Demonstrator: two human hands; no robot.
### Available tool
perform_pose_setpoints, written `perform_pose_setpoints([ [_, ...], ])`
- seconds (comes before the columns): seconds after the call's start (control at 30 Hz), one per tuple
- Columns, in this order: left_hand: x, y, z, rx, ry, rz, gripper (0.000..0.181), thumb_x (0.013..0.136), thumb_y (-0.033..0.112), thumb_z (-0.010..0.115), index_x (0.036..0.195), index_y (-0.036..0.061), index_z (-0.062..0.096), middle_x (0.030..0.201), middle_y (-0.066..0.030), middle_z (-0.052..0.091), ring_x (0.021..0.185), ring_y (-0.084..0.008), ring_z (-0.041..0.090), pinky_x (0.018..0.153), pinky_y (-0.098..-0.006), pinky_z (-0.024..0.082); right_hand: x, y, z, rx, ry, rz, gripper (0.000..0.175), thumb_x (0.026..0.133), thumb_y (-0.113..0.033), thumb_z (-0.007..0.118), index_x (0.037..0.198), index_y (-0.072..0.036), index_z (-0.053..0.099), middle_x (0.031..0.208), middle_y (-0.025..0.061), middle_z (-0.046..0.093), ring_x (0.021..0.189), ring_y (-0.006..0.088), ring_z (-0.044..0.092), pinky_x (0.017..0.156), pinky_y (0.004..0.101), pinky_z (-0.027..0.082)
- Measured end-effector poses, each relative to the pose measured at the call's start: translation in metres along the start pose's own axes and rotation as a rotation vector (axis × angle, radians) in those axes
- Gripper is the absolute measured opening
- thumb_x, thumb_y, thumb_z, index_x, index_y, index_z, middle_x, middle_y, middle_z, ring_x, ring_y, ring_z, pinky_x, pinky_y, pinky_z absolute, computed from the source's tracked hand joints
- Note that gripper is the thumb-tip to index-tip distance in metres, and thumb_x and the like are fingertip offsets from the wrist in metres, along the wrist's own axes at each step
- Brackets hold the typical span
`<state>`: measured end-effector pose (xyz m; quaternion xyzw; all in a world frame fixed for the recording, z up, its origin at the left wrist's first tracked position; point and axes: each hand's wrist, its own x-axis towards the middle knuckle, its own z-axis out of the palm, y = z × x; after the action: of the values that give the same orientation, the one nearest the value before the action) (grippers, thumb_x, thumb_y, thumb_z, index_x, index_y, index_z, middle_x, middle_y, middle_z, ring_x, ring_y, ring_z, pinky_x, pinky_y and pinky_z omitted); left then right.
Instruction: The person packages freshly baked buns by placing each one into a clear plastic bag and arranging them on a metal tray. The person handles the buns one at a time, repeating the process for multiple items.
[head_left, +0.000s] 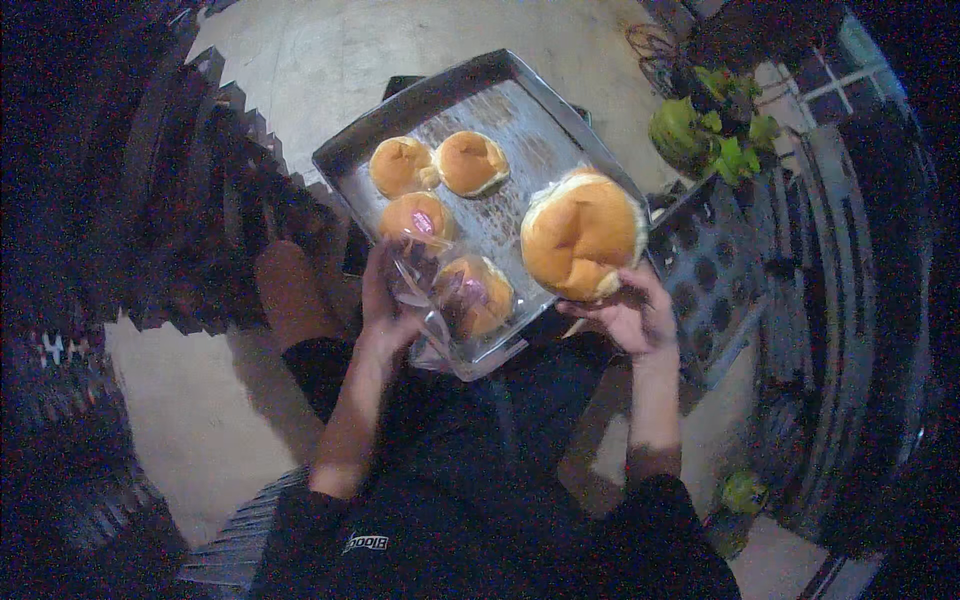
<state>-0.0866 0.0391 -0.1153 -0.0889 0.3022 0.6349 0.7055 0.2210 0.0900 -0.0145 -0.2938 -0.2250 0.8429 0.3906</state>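
My right hand grips a round, golden bread bun by its lower edge, raised over the right side of a metal baking tray. In my left hand is a clear plastic bag with a pink label, held at the tray's near left side. Through the film a bun shows; whether it lies inside the bag or beneath it, I cannot tell. Two bare buns sit side by side toward the tray's far left. Just nearer me, another bun shows a pink label over it.
The tray rests over dark supports above a pale floor. Green fruit with leaves lies at the far right, beside a dark crate with round holes. Another green fruit is low on the right. Dark stacked shapes line the left.
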Motion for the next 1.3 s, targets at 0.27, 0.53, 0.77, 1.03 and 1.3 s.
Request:
perform_pose_setpoints([
  [0.27,0.000,-0.016,0.061,0.328,0.002,-0.102,0.037,0.084,0.046,0.069,0.108,0.0190,0.060,0.105,-0.0012,0.057,0.103,-0.0231,0.053,0.090,-0.0544,0.046,-0.050,0.002,0.011,-0.483,-0.018,-0.386,0.068,0.076,-0.014,0.067,0.139,-0.004,0.045,0.139,0.0100,0.050,0.131,0.0242,0.045,0.112,0.0383,0.034],
  [0.53,-0.021,-0.049,0.079,0.526,0.021,-0.121,0.047,0.085,0.049,0.068,0.117,0.0156,0.058,0.119,-0.0044,0.056,0.111,-0.0225,0.052,0.090,-0.0450,0.046,-0.076,0.011,0.051,-1.185,0.129,-0.325,0.043,0.085,0.001,0.061,0.128,0.000,0.058,0.119,0.0117,0.065,0.109,0.0189,0.062,0.096,0.0307,0.047],
  [0.77,-0.050,-0.053,0.096,0.433,-0.064,0.000,0.071,0.088,0.064,0.053,0.138,0.0158,0.042,0.127,-0.0107,0.055,0.120,-0.0292,0.054,0.102,-0.0475,0.045,-0.048,0.075,0.062,-1.296,0.059,-0.689,0.056,0.082,0.008,0.059,0.136,-0.005,0.054,0.132,0.0169,0.058,0.124,0.0323,0.055,0.103,0.0392,0.045],
  [1.03,-0.083,-0.069,0.077,0.506,-0.163,0.288,0.081,0.082,0.052,0.061,0.144,0.0071,0.035,0.134,-0.0125,0.050,0.121,-0.0267,0.053,0.101,-0.0412,0.045,-0.028,0.092,0.081,-1.635,-0.054,-0.892,0.059,0.079,0.007,0.059,0.137,-0.001,0.052,0.145,0.0173,0.046,0.135,0.0448,0.040,0.110,0.0495,0.037],
  [1.3,-0.083,-0.047,0.053,0.085,-0.376,0.161,0.087,0.077,0.044,0.069,0.145,0.0042,0.033,0.141,-0.0163,0.046,0.127,-0.0316,0.049,0.109,-0.0429,0.040,-0.019,0.091,0.101,-1.548,-0.139,-0.896,0.052,0.080,0.009,0.058,0.130,-0.001,0.058,0.140,0.0187,0.051,0.132,0.0425,0.045,0.106,0.0479,0.041],
])
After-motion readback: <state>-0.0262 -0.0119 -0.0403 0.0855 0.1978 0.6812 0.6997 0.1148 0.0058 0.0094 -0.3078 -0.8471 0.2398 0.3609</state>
